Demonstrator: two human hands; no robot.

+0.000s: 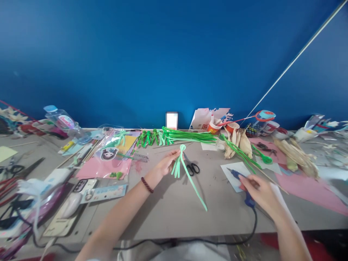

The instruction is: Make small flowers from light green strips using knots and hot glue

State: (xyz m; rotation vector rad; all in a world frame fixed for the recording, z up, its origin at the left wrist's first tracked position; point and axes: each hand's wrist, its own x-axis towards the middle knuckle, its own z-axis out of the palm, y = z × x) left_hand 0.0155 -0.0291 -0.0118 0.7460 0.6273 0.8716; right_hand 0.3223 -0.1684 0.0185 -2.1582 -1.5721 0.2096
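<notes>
Left forearm (116, 206) and right forearm (289, 224) closest to the head camera, both reaching over the grey table (163, 217). Left hand (169, 161): fingers pinched on a mint-green, fuzzy chenille-stem piece (182, 148) with round coiled head, short hanging strands and one long tail, held up above the table. Right hand (255, 186): wrapped round a dark-blue glue gun (248, 199) with red trigger, nozzle over a white paper sheet (233, 185).

Handling, my read: chenille piece very light, soft pile on bendy wire, little slip, crushes or bends out of shape easily. Pinch just under the coil, leave the strands free. Gun: rigid, heavier, cable drags; take it by the grip, keep off the nozzle, likely hot.

Containers: red-and-white paper cup (214, 127) ahead of and between the hands, markers standing in it. Clear bottle with blue cap (63, 119), far left of left hand; fill level can't tell. Transparent plastic bag (110, 143), left of left hand; can't separate what's inside from what's underneath.
</notes>
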